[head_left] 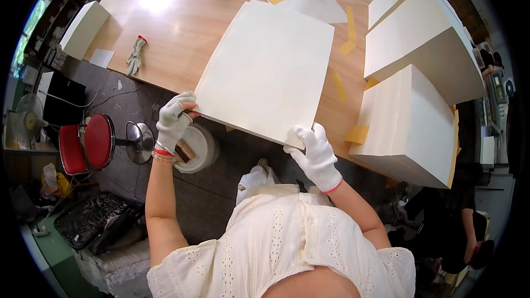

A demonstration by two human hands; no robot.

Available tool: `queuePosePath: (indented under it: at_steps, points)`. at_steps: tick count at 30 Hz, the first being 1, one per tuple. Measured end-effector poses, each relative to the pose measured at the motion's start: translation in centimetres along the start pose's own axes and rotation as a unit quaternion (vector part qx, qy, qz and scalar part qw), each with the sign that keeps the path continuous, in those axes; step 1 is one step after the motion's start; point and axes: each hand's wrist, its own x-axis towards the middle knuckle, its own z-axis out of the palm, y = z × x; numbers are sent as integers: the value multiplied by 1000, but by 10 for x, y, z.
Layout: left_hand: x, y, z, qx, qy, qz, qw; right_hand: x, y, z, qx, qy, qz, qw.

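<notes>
A thick stack of large cream paper sheets lies on the wooden table, its near edge at the table's front edge. My left hand, in a white knit glove with some fingertips bare, grips the stack's near left corner. At the near right corner my right hand, also gloved, has its thumb and fingers closed on the edge. The fingers under the paper are partly hidden. To the right stands a tall block of stacked paper with yellow paper strips sticking out.
More tall paper stacks stand at the right. On the table lie a spare glove, a white sheet and yellow strips. Below the front edge are a white bucket and a red chair. A person sits at lower right.
</notes>
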Motion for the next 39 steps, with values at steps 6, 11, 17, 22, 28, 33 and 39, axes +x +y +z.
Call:
queuePosePath:
  at_steps: [6, 11, 17, 22, 28, 33, 39]
  points:
    - [4, 11, -3, -68, -18, -119, 990, 4, -2, 0, 76, 20, 21, 997]
    - [6, 19, -2, -24, -15, -73, 997, 2, 5, 2, 43, 32, -8, 999]
    - [-2, 4, 1, 5, 3, -9, 1000, 2, 7, 6, 48, 35, -9, 998]
    - [9, 17, -2, 40, -75, -77, 993, 0, 4, -3, 9, 38, -24, 999]
    - [33, 47, -9, -16, -129, -232, 964, -4, 5, -2, 41, 60, -32, 997]
    - [53, 26, 14, -120, -29, -343, 931, -8, 7, 0, 54, 39, -8, 998]
    - [94, 39, 27, -135, -93, -364, 917, -21, 2, 3, 81, 24, 8, 996]
